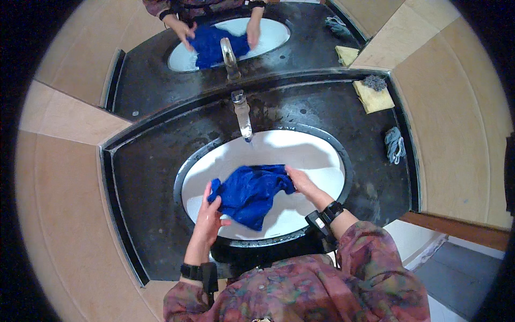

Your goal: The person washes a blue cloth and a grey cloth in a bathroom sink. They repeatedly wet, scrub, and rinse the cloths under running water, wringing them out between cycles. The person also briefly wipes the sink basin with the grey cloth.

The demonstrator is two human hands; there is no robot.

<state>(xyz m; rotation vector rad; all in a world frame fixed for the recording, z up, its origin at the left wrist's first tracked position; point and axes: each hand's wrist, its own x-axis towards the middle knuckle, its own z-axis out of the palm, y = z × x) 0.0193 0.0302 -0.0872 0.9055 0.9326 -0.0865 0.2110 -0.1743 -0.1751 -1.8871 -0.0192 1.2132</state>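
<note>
A wet-looking blue cloth (251,195) is spread between my two hands above the white oval sink basin (314,151). My left hand (209,219) grips the cloth's left corner between its fingers, with other fingers apart. At the cloth's upper right edge, my right hand (299,180) pinches it. Beyond the cloth, the chrome faucet (243,116) reaches over the basin's back rim; whether water is running cannot be told. Both wrists wear black straps with small devices.
On the dark stone counter (149,193), at the back right, a steel wool scourer (375,83) rests on a folded yellow cloth (376,100). Nearer lies a bundle of grey-blue string or yarn (394,145). A mirror (149,76) stands behind, and tan walls (450,141) flank the counter.
</note>
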